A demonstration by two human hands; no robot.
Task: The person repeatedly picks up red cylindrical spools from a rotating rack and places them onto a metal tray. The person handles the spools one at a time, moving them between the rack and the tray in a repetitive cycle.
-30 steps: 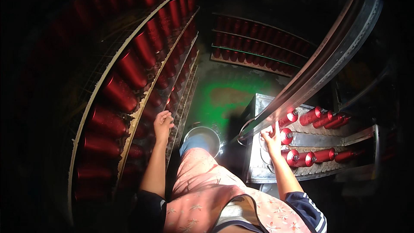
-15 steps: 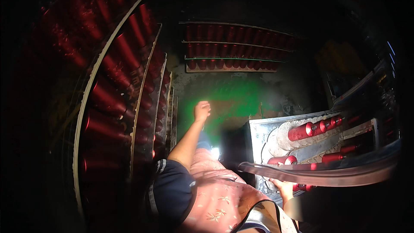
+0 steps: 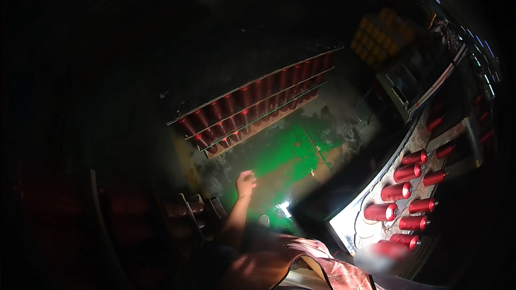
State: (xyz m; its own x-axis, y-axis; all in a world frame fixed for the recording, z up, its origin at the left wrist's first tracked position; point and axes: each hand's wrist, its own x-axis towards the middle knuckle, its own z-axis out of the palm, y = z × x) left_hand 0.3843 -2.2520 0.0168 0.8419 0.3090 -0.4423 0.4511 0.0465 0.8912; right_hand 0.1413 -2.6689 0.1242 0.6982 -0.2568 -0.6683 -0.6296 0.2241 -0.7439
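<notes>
My left hand [image 3: 245,183] hangs in the air over the green-lit floor, its fingers loosely bent and slightly apart, with nothing seen in them. A low rack of shiny red cylinders [image 3: 244,104] stands beyond it. At the right, several red cylinders with narrow silver ends [image 3: 381,212] lie on their sides in rows along a pale, curved machine bed [image 3: 349,225]. My right hand does not show; a blurred grey patch covers the lower right, by the nearest cylinders.
Darker racks [image 3: 193,209] stand close on the left, beside my arm. Yellow crates or blocks [image 3: 381,37] are stacked at the far right. A dark machine side [image 3: 322,198] runs along my right. The floor [image 3: 293,156] is stained and lit green.
My view has swung to the left-hand racks' far end, and they now sit lower. The far rack appears tilted and nearer. My right hand, earlier beside the red cylinders, has left view.
</notes>
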